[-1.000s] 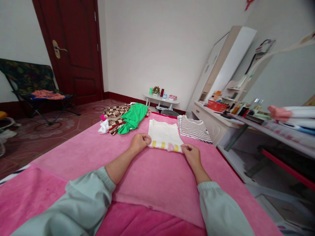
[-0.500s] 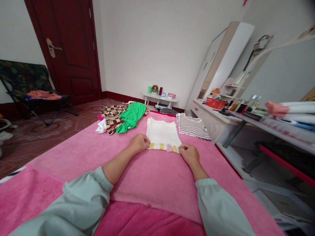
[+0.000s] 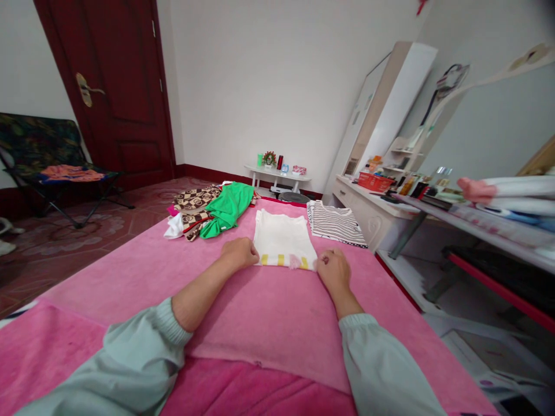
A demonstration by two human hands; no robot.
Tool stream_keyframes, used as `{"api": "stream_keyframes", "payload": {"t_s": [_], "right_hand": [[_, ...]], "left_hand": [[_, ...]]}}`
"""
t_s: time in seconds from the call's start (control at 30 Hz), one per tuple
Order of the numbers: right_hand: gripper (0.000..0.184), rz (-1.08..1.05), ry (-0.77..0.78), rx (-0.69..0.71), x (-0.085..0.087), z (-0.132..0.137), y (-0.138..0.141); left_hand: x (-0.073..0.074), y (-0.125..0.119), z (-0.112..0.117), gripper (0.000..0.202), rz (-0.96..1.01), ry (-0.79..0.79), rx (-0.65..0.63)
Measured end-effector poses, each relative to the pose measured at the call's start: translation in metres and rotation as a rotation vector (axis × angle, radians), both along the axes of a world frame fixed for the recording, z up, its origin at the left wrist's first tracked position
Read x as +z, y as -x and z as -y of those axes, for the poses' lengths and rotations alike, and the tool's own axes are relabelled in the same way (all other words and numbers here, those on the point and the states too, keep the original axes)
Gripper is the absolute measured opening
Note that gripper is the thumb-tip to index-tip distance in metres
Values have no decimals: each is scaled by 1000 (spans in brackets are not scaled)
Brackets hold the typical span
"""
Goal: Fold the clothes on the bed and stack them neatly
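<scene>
A folded white garment (image 3: 281, 239) with yellow stripes along its near edge lies flat on the pink blanket (image 3: 243, 306). My left hand (image 3: 240, 252) is closed, pinching the garment's near left corner. My right hand (image 3: 333, 270) is closed on its near right corner. Both forearms in pale green sleeves reach forward across the blanket.
A folded striped garment (image 3: 335, 222) lies to the right of the white one. A green garment (image 3: 225, 208) and a brown checked one (image 3: 193, 207) are heaped at the far left. A white dresser (image 3: 373, 208), a small white table (image 3: 277, 174), a folding chair (image 3: 47, 162) and a red door (image 3: 117, 86) surround the bed.
Both hands stay pinched on the white garment's near corners. The view has shifted slightly, and the garment's near edge looks drawn a little toward me.
</scene>
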State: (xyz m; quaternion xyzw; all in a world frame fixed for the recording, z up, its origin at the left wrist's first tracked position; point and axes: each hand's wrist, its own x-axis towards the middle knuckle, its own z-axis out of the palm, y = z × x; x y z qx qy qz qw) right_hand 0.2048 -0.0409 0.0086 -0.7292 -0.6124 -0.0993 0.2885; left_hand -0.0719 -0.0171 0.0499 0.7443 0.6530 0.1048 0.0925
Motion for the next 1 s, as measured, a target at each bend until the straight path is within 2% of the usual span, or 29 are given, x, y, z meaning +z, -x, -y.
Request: {"api": "stream_keyframes", "payload": {"t_s": [0.07,0.13,0.23,0.33,0.43,0.53,0.6,0.7,0.8,0.9,1.0], "right_hand": [[26,11,-127,139,3,0,2],[35,-5,-194,277,4,-1,8],[47,-24,-138,463,1,-4,22],[60,15,118,581,-7,-5,29],[71,65,338,568,-12,-4,29],[71,72,371,537,-12,-1,28],[68,67,362,530,-11,0,28],[62,56,336,511,-8,2,30],[55,82,315,491,1,-4,34],[38,118,332,492,12,-24,38],[32,104,318,510,14,-57,38]], "left_hand": [[11,-9,2,24,-83,-60,-22],[20,-26,-1,27,-79,-133,-89],[20,-59,-18,35,50,-169,-282],[0,-81,-39,52,91,-137,-379],[-30,-82,-52,61,60,-98,-355],[-52,-75,-54,63,5,-111,-291],[-57,-73,-53,64,-21,-118,-269],[-52,-74,-53,65,-68,-78,-267],[-35,-80,-58,63,-115,-13,-292],[-17,-90,-70,51,-117,7,-285],[-12,-97,-86,47,-95,-27,-265]]}}
